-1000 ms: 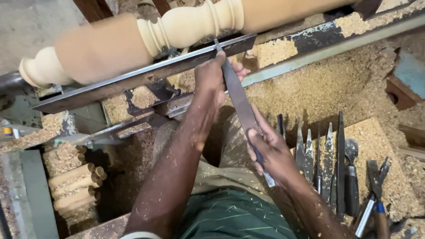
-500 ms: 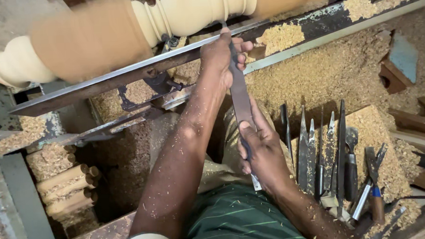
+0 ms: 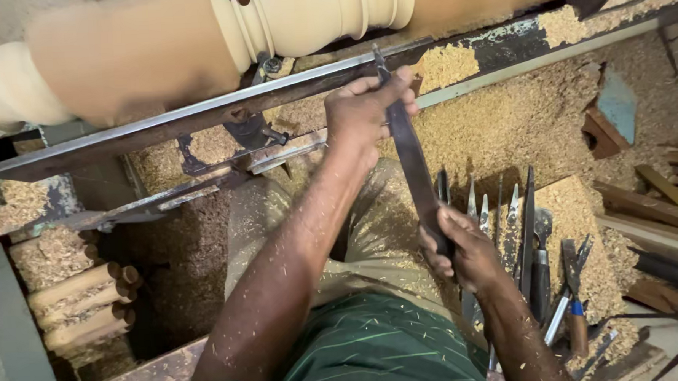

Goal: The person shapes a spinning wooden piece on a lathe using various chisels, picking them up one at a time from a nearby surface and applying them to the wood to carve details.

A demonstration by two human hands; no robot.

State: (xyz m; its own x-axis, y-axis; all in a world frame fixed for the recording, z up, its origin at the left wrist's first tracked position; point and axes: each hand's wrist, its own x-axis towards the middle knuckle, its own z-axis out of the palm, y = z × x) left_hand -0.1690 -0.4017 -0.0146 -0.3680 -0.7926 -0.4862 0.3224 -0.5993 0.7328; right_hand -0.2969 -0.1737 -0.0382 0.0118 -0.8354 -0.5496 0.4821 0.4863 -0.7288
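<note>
left hand [image 3: 366,109] pins the long chisel [image 3: 412,160] to the metal tool rest [image 3: 198,116]; right hand [image 3: 463,250] clenched around its handle end

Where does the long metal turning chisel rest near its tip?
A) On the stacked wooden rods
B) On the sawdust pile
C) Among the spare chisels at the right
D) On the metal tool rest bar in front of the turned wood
D: the left hand presses the chisel onto the tool rest bar below the turned wood, while the right hand holds its handle end.
</note>
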